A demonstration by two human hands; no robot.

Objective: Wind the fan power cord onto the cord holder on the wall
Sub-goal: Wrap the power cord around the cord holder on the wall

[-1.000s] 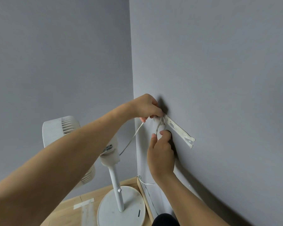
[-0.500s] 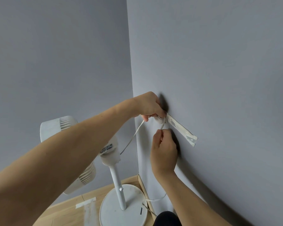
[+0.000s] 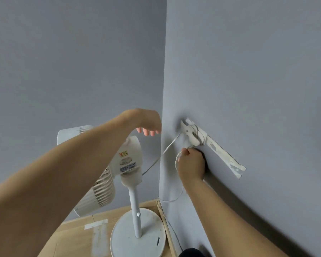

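While the limp, light power cord [image 3: 163, 153] sags from the cord holder [image 3: 192, 133], we pinch it just below the holder in our right hand [image 3: 191, 164], left hand [image 3: 146, 125] loose and empty beside it, judging taut, close grips best

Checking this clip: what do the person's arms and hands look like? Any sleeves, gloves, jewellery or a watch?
Both arms are bare as far as the view shows: no sleeves on either forearm. The left hand and the right hand wear no gloves, and no rings, watch or wristband show. No markings are visible. Nothing above the forearms is in view.
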